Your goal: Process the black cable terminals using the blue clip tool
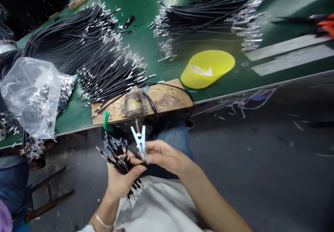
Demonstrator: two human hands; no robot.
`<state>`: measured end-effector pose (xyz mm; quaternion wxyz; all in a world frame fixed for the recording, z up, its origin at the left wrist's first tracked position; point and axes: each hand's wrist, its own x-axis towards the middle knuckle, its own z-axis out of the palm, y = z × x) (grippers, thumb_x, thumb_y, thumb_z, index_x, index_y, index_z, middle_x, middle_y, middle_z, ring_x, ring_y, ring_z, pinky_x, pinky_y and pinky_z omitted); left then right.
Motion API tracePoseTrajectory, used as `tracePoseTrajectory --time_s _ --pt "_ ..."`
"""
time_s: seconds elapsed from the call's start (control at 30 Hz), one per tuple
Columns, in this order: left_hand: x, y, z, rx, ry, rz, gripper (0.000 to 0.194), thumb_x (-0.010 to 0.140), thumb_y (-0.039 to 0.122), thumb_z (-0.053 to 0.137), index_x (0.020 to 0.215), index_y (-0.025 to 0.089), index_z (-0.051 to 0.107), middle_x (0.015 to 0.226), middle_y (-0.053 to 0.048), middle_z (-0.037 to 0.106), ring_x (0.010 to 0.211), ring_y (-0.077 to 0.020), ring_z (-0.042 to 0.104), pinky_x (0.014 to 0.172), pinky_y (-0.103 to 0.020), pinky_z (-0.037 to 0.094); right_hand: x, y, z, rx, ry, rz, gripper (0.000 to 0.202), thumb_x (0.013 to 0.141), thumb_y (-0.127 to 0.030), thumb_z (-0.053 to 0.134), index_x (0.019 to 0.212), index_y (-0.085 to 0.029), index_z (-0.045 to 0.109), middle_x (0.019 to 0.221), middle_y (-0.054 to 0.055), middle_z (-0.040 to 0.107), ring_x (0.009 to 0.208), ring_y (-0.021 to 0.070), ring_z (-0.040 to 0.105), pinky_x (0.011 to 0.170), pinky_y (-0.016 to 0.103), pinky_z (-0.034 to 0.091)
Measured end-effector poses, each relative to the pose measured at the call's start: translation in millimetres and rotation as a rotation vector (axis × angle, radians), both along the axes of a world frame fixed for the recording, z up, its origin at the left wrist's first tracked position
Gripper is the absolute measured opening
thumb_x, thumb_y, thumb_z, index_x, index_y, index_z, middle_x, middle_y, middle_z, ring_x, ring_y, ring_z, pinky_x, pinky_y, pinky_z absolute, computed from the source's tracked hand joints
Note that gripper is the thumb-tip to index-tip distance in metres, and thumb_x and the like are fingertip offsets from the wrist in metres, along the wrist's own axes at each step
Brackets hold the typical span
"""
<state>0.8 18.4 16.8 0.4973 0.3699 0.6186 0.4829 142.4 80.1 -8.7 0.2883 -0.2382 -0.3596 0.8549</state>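
My left hand (121, 181) is closed around a bundle of short black cables (118, 162) with stripped, silvery ends, held above my lap. Its thumb and forefinger reach towards the tip of a light-blue clothespin (141, 141). The clothespin sits at the end of the metal shaft of a small, grimy motor (134, 103), jaws pointing down at me. Fingers pinched, my right hand (167, 155) is at those jaws; what lies between its fingertips is too small to make out.
The motor stands on a wooden board (172, 96) at the edge of a green table (141, 44), beside a green clamp (106, 121). Around it lie cable piles (109, 68), a plastic bag (31, 96), a yellow tub (193, 80) and orange-handled pliers (325, 25). A stool (49, 193) stands lower left, near another person's leg.
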Motion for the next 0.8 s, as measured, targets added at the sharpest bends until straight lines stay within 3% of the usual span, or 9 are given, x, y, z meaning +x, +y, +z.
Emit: tracePoseTrajectory --time_s 0.17,0.27,0.47,0.6,0.8 --pt "-2.8 -0.3 4.8 0.03 0.022 0.02 0.005 0.056 0.021 0.078 0.055 0.02 0.073 0.063 -0.003 0.058 0.064 -0.0176 0.054 0.067 -0.032 0.046 -13.8 16.6 11.5 0.013 0.009 -0.259 0.043 0.069 -0.059 0.065 0.067 -0.016 0.063 0.061 0.001 0.054 0.053 0.0114 0.045 0.053 0.026 0.042" --pt "-3.8 2.0 6.7 0.048 0.026 0.037 0.005 0.057 0.022 0.077 0.057 0.02 0.073 0.064 -0.003 0.06 0.063 -0.0176 0.055 0.064 -0.031 0.046 -25.7 21.4 16.0 0.028 0.076 -0.311 0.046 0.068 -0.063 0.063 0.075 -0.017 0.066 0.068 0.004 0.06 0.055 0.0126 0.049 0.055 0.027 0.045" --pt "2.6 12.2 4.2 0.063 0.02 0.056 0.009 0.058 0.026 0.078 0.055 0.019 0.072 0.064 -0.003 0.06 0.064 -0.0184 0.056 0.065 -0.032 0.047 -35.7 19.3 16.7 -0.062 0.143 -0.369 0.043 0.066 -0.06 0.067 0.07 -0.017 0.065 0.063 0.003 0.056 0.056 0.0139 0.05 0.054 0.027 0.044" --pt "5.0 13.0 3.2 0.065 -0.002 0.047 0.01 0.062 0.028 0.075 0.056 0.019 0.073 0.063 -0.003 0.061 0.064 -0.0189 0.057 0.067 -0.033 0.048 -35.3 19.4 7.9 -0.109 0.152 -0.297 0.048 0.071 -0.065 0.058 0.07 -0.017 0.064 0.061 0.004 0.058 0.052 0.0144 0.049 0.053 0.03 0.045" --pt "1.3 4.8 3.3 0.034 0.029 0.053 0.005 0.059 0.022 0.077 0.057 0.019 0.073 0.069 -0.004 0.06 0.068 -0.0193 0.057 0.07 -0.033 0.047 -22.7 11.6 -21.7 -0.12 0.097 -0.386 0.044 0.07 -0.063 0.061 0.071 -0.019 0.064 0.058 0.002 0.056 0.055 0.0153 0.052 0.053 0.028 0.044"
